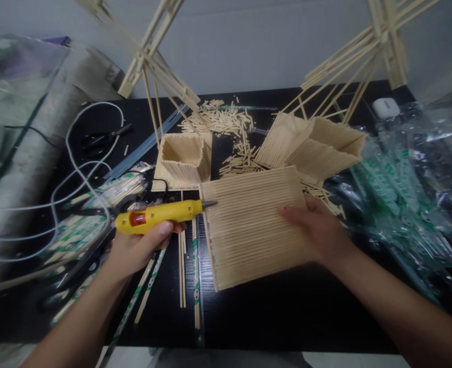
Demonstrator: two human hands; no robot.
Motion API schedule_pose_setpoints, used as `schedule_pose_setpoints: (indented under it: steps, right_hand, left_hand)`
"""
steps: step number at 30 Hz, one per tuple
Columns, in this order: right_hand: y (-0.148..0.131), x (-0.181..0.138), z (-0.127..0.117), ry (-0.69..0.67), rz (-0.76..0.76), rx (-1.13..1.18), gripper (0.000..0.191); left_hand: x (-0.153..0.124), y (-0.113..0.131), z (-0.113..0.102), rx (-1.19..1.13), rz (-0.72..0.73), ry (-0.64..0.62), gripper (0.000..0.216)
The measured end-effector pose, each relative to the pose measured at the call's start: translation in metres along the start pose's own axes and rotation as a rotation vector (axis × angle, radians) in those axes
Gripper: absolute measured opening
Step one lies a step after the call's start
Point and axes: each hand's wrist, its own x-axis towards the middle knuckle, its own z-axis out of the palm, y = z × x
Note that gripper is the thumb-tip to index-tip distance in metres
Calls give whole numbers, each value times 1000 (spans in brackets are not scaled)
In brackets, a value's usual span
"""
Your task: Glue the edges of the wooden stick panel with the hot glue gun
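My left hand (136,248) is wrapped round a yellow glue gun (159,216) with a red switch. The gun's metal tip touches the upper left corner of a flat panel made of thin wooden sticks (249,225). My right hand (314,227) rests on the panel's right edge, fingers pressed against it, holding it on the black table (287,317). The panel lies tilted, its near left corner toward me.
A small open box of sticks (183,158) stands behind the gun. Folded stick panels (314,145) and loose cut stick pieces (226,122) lie further back. Tall stick frames (160,66) rise behind. White cable (80,174), scissors (101,139), wrapped chopsticks (195,266) lie left; plastic wrappers (402,199) lie right.
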Motion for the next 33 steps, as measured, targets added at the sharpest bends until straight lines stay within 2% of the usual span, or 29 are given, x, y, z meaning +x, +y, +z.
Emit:
schedule_pose_setpoints:
  steps: [5,9,18,24,33]
  right_hand:
    - [0,3,-2,12,10,45,36]
    - [-4,5,-3,48,-4,13,38]
    - [-6,6,-2,111,-13,33,39]
    - [-4,9,-4,116,-1,66,38]
    - [-4,8,0,120,8,107,38]
  left_hand:
    - [0,1,3,36,18,-54,51]
    - [1,6,6,54,76,-143,52]
    - [7,16,5,89,144,-305,34]
    - [7,19,4,108,103,-335,35]
    - [14,24,2,164,255,-381,36]
